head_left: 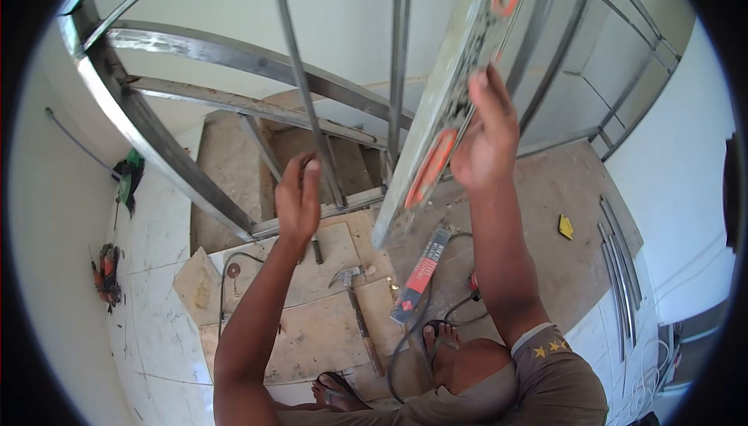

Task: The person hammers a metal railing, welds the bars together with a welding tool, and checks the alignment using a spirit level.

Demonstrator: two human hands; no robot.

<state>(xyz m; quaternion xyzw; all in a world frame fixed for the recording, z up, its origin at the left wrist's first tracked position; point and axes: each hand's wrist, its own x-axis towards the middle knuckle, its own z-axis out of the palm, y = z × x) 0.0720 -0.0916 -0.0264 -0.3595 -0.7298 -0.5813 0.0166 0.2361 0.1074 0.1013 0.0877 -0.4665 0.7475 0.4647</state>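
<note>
A long spirit level (pixel 436 107) with orange hand grips stands tilted against the metal railing frame (pixel 206 46), its lower end near the floor. My right hand (pixel 489 134) is at the level's right edge beside the lower grip, fingers stretched upward. My left hand (pixel 299 200) hovers in front of the frame's upright bars, fingers loosely extended and nothing in them. Below, between my arms, a claw hammer (pixel 358 317) lies on a board (pixel 312 340). A red and grey printed packet (pixel 421 274) rests to its right, a cable running beside it.
Steps descend behind the frame. Green (pixel 128 181) and orange (pixel 107 274) power tools lie at the left wall. Several metal bars (pixel 619 278) and a yellow arrow-shaped piece (pixel 565 227) are on the right floor. Both my sandaled feet (pixel 339 391) are close to the hammer and cable.
</note>
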